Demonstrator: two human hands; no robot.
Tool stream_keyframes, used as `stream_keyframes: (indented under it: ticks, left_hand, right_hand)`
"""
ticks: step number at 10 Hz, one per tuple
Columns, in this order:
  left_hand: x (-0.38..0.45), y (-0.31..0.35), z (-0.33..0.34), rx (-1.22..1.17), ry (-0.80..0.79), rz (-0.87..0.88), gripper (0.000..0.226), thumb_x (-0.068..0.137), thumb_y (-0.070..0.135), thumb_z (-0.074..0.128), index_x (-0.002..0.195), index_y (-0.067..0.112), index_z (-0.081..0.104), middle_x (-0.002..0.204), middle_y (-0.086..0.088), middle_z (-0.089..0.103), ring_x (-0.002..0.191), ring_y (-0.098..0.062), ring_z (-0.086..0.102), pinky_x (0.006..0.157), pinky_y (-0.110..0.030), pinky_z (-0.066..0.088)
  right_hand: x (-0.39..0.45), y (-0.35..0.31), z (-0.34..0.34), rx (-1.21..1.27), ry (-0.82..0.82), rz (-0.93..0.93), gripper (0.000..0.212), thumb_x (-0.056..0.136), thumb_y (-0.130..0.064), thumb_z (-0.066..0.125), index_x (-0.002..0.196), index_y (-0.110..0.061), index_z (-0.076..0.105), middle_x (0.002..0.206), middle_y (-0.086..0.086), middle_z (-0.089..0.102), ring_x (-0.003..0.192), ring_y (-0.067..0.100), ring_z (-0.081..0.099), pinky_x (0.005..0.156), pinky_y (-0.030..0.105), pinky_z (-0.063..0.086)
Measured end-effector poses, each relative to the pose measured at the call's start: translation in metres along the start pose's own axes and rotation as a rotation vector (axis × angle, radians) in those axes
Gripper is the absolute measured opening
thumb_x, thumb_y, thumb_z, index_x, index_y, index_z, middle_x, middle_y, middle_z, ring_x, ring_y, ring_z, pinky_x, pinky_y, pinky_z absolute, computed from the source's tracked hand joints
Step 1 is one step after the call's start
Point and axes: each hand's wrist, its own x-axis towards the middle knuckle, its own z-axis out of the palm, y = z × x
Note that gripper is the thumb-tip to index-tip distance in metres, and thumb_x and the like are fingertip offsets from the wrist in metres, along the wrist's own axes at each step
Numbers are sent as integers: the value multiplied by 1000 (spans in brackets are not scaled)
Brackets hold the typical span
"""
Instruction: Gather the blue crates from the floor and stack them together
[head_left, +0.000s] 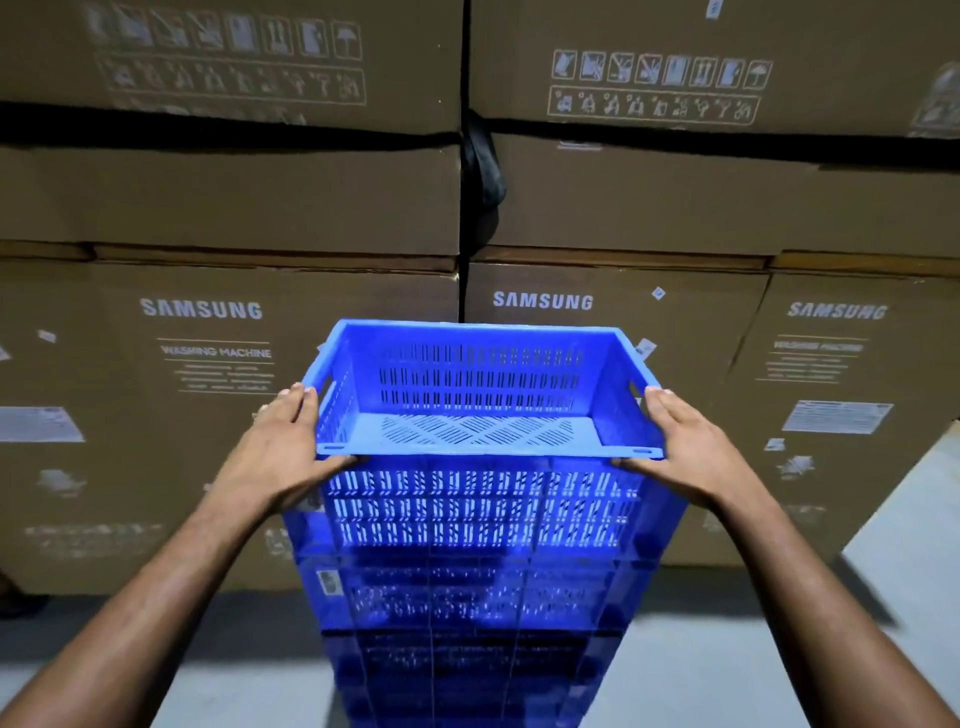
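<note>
A tall stack of blue slotted crates (478, 613) rises from the floor in the middle of the view. The top blue crate (480, 395) sits on it, empty, its open side up. My left hand (283, 447) grips that crate's left rim near the front corner, fingers along the rim and thumb under the front edge. My right hand (685, 449) grips the right rim the same way. Both arms reach forward from the bottom corners.
A wall of large brown cardboard washing-machine boxes (218, 364) stands right behind the stack, several tiers high. Grey floor (218, 649) lies on both sides of the stack. A pale slanted surface (914, 530) shows at the right edge.
</note>
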Motion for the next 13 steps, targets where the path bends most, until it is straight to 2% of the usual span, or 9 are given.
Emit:
stream_keyframes:
  ticks: [1,2,4,5,6,8,10,11,13]
  left_hand:
    - [-11,4,8,8,41,-16,118,75,85,34,152,-1,12,160,-19,15,149,-28,15,122,-39,13]
    - [-7,3,5,6,4,-21,119,73,87,33,152,0,13,160,-18,16,149,-27,16,122,-36,15]
    - [-8,5,-2,-25,-7,-28,120,71,85,36,152,0,12,160,-17,15,149,-26,16,122,-35,15]
    - [-24,10,4,-38,36,-78,123,70,90,30,152,0,15,159,-17,20,148,-27,19,121,-38,18]
    - [-27,11,6,-59,59,-103,113,76,82,38,151,0,16,158,-17,21,147,-28,21,120,-38,20]
    - [-9,8,6,-71,39,-127,101,83,64,56,151,0,17,159,-17,20,147,-28,19,121,-35,16]
    - [-33,12,15,-135,131,-123,85,88,54,56,148,1,27,156,-22,22,146,-35,15,121,-43,15]
    - [-65,3,23,-139,167,-17,84,90,49,56,152,6,18,160,-16,14,149,-31,5,122,-40,8]
    - [-115,-48,32,-103,124,116,86,90,47,55,154,11,10,163,-9,7,150,-23,6,122,-42,14]
  right_hand:
    - [6,5,-3,46,-15,1,130,56,-96,40,157,-18,14,163,-2,17,150,11,12,118,28,18]
    - [-4,3,-1,20,4,4,123,64,-89,45,156,-15,13,163,2,19,151,15,13,120,32,19]
    - [-25,3,8,28,72,6,104,81,-84,15,155,-11,20,161,6,25,150,19,15,120,34,18]
    - [-11,6,1,33,28,-15,98,84,-78,26,155,-11,21,161,7,25,150,18,15,120,33,18]
    - [-5,6,3,27,25,-7,109,78,-87,13,153,-8,23,159,10,29,149,23,19,120,36,22]
    - [-31,0,12,9,107,-41,102,84,-80,35,152,-4,23,158,10,30,148,26,18,121,37,19]
    - [-41,-7,18,-45,151,21,94,88,-74,35,151,-5,25,157,11,32,148,28,18,121,41,21]
    - [-65,-30,32,-98,206,80,85,92,-63,41,152,-6,24,160,14,24,150,30,11,119,53,19]
    - [-95,-102,57,-132,197,138,92,87,-56,55,153,-6,14,162,17,9,151,33,3,115,65,15]
